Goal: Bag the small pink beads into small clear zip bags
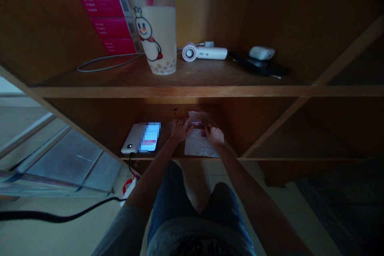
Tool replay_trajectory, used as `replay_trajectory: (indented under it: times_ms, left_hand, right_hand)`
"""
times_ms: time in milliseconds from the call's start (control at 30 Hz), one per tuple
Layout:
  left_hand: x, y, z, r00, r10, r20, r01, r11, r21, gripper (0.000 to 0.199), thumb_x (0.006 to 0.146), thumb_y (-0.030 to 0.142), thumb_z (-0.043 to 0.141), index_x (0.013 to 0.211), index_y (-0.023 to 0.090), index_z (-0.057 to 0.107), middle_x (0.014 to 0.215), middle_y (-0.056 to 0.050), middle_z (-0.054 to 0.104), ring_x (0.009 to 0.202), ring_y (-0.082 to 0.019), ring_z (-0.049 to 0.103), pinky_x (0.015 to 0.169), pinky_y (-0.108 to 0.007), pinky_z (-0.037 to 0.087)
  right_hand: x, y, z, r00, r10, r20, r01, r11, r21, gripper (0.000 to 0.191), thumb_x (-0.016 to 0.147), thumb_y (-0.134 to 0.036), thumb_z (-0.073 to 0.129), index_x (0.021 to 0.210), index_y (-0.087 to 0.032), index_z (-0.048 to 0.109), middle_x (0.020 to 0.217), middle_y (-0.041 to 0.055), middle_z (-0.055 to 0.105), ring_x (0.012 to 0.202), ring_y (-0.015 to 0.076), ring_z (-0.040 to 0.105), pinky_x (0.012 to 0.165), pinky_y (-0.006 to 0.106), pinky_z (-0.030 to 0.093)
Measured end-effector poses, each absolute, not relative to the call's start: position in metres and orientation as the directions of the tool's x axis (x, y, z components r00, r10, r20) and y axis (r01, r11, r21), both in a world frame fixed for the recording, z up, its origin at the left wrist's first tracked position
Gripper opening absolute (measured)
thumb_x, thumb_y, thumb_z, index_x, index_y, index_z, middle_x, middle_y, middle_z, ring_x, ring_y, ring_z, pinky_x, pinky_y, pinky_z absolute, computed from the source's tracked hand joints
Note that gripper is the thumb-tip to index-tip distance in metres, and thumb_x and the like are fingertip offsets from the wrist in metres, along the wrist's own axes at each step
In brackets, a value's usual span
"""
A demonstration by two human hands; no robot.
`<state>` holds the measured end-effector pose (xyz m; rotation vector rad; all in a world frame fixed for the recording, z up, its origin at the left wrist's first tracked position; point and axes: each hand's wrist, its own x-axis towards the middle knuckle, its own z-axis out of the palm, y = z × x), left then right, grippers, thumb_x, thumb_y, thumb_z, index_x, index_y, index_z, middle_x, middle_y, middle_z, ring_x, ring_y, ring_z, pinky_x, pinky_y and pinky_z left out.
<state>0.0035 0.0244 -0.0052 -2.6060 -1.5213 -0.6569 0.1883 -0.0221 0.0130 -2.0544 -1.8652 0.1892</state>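
My left hand [181, 129] lies on the lower shelf with its fingers stretched out, at the left edge of a clear plastic wrapper [198, 117]. My right hand [215, 133] is closed, its fingers curled in at the wrapper's near right side; what they pinch is too small to make out. Beneath and in front of the right hand spreads a thin, wrinkled whitish sheet [200, 147], reaching close to the shelf's front edge. Left of my left hand are a phone [150, 137] with a lit screen and a white power bank [131, 139] beside it.
The upper shelf holds a bubble tea cup [162, 28], pink boxes [105, 3], a white handheld fan [207, 53], a white earbud case [262, 53] and a flat black item [270, 69]. The upper shelf's edge [186, 91] overhangs my hands. A black cable [60, 219] hangs at left.
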Motion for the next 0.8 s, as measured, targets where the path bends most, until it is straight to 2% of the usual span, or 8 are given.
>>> replay_trajectory:
  times_ms: [133,267,367,467,533,667,733,800]
  left_hand:
    - [0.004,0.023,-0.004,0.420,0.831,0.364,0.847,-0.503,0.170,0.051,0.088,0.043,0.034,0.133,0.019,0.033,0.127,-0.011,0.050,0.115,-0.024,0.046,0.098,-0.041,0.031]
    - [0.004,0.022,-0.004,0.419,0.838,0.348,0.850,-0.497,0.175,0.051,0.089,0.043,0.033,0.134,0.020,0.033,0.127,-0.011,0.050,0.117,-0.024,0.044,0.099,-0.042,0.029]
    - [0.003,0.022,-0.003,0.414,0.851,0.323,0.854,-0.486,0.188,0.052,0.088,0.044,0.033,0.134,0.020,0.032,0.127,-0.012,0.050,0.117,-0.024,0.043,0.099,-0.042,0.029]
    - [0.003,0.023,-0.003,0.420,0.856,0.303,0.853,-0.486,0.191,0.055,0.087,0.044,0.036,0.135,0.019,0.030,0.128,-0.012,0.049,0.118,-0.024,0.042,0.100,-0.042,0.028]
    - [0.003,0.023,-0.003,0.424,0.854,0.302,0.853,-0.489,0.182,0.056,0.086,0.044,0.038,0.135,0.019,0.030,0.128,-0.012,0.048,0.119,-0.025,0.041,0.100,-0.042,0.028]
    - [0.002,0.023,-0.003,0.435,0.846,0.308,0.851,-0.498,0.166,0.054,0.086,0.044,0.039,0.134,0.020,0.034,0.129,-0.011,0.048,0.120,-0.025,0.040,0.101,-0.042,0.027]
    - [0.002,0.024,-0.004,0.454,0.837,0.307,0.838,-0.517,0.171,0.052,0.086,0.044,0.039,0.132,0.020,0.036,0.128,-0.010,0.049,0.119,-0.024,0.041,0.101,-0.041,0.028]
    - [0.001,0.027,-0.006,0.472,0.826,0.308,0.824,-0.537,0.177,0.051,0.086,0.043,0.039,0.131,0.020,0.037,0.127,-0.009,0.050,0.117,-0.023,0.043,0.100,-0.041,0.029]
  right_hand:
    - [0.191,-0.024,0.010,0.217,0.953,0.212,0.910,-0.119,-0.396,0.035,0.090,-0.037,0.034,0.099,-0.017,0.061,0.094,0.0121,0.065,0.079,0.0193,0.062,0.066,0.027,0.044]
    - [0.198,-0.023,0.007,0.308,0.916,0.257,0.824,-0.122,-0.554,0.038,0.090,-0.039,0.032,0.088,-0.016,0.062,0.083,0.0112,0.066,0.072,0.0197,0.062,0.062,0.027,0.041]
    - [0.208,-0.019,0.006,0.384,0.879,0.281,0.726,-0.100,-0.680,0.043,0.090,-0.043,0.029,0.091,-0.014,0.061,0.081,0.0112,0.066,0.070,0.0202,0.061,0.060,0.028,0.041]
    - [0.217,-0.012,0.009,0.324,0.892,0.316,0.692,0.004,-0.722,0.042,0.090,-0.043,0.029,0.098,-0.014,0.059,0.088,0.0111,0.066,0.075,0.0201,0.062,0.065,0.029,0.044]
    - [0.221,-0.006,0.014,0.199,0.919,0.340,0.733,0.090,-0.675,0.037,0.090,-0.036,0.031,0.103,-0.016,0.058,0.097,0.0106,0.065,0.086,0.0196,0.061,0.075,0.030,0.045]
    - [0.220,0.006,0.024,-0.099,0.944,0.315,0.872,0.235,-0.429,0.034,0.088,-0.026,0.035,0.114,-0.017,0.056,0.119,0.0089,0.057,0.111,0.0186,0.050,0.096,0.033,0.035]
    - [0.216,0.009,0.027,-0.189,0.947,0.260,0.896,0.275,-0.349,0.034,0.088,-0.025,0.037,0.115,-0.018,0.057,0.122,0.0080,0.056,0.113,0.0186,0.049,0.100,0.034,0.031]
    - [0.213,0.008,0.029,-0.233,0.955,0.185,0.906,0.282,-0.315,0.033,0.089,-0.026,0.038,0.113,-0.019,0.059,0.117,0.0075,0.060,0.109,0.0189,0.053,0.098,0.033,0.033]
